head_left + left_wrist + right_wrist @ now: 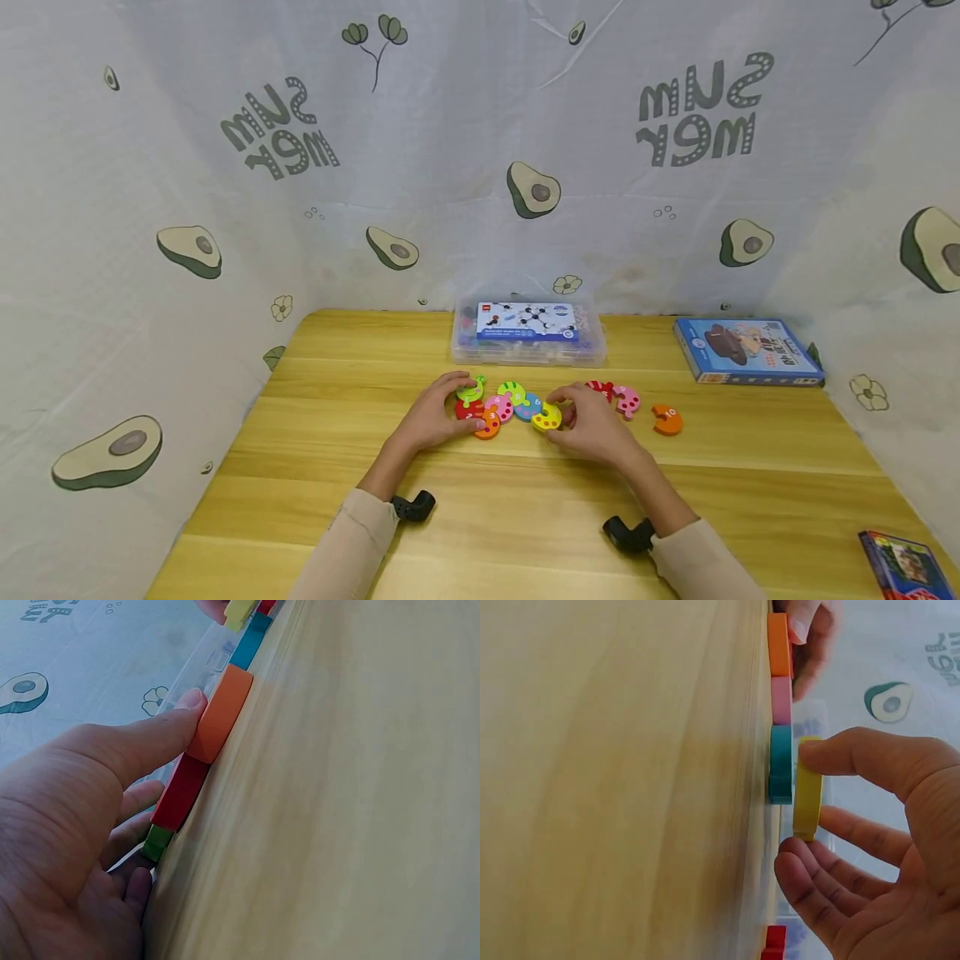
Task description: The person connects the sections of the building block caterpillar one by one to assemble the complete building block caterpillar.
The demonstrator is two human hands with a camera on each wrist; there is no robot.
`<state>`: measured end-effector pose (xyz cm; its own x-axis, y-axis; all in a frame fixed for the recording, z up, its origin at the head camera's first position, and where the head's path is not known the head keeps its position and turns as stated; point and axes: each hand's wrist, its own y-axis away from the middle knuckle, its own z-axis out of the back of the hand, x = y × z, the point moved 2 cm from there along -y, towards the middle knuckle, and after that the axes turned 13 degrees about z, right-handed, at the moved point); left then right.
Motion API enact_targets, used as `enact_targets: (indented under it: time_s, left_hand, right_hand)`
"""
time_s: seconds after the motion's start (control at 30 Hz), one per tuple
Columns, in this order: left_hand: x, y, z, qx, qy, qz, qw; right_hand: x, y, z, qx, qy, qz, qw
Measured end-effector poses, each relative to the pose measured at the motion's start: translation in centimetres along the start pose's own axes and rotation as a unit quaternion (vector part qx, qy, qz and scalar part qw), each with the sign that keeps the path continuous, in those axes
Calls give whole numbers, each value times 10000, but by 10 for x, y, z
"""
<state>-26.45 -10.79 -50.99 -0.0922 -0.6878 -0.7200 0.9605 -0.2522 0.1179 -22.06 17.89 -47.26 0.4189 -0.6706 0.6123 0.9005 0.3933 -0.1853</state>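
Note:
A curving row of flat puzzle pieces lies on the table: a green head piece [471, 392], then red [180, 793], orange [222, 712], pink [498, 407], light green [512, 392] and blue [527, 407]. My left hand [435, 414] grips the row's left end, thumb against the orange piece's edge and fingers round the far side by the green head. In my right hand [596, 423], a yellow spotted puzzle piece [808, 791] is pinched between thumb and fingers. It is held above the level of the blue piece, overlapping its right side in the head view.
Right of my right hand lie a red piece [602, 388], a pink piece [627, 402] and an orange piece [667, 420]. Behind the row stands a clear plastic case [528, 355]. A blue box [750, 350] sits back right, a smaller box [907, 567] front right.

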Motion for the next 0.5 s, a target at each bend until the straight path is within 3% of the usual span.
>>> enact_targets:
  time_s: [0.5]
  left_hand:
    - [2, -1, -1, -30, 17, -3, 10000]
  right_hand:
    - [-2, -4, -4, 188, -20, -54, 9998]
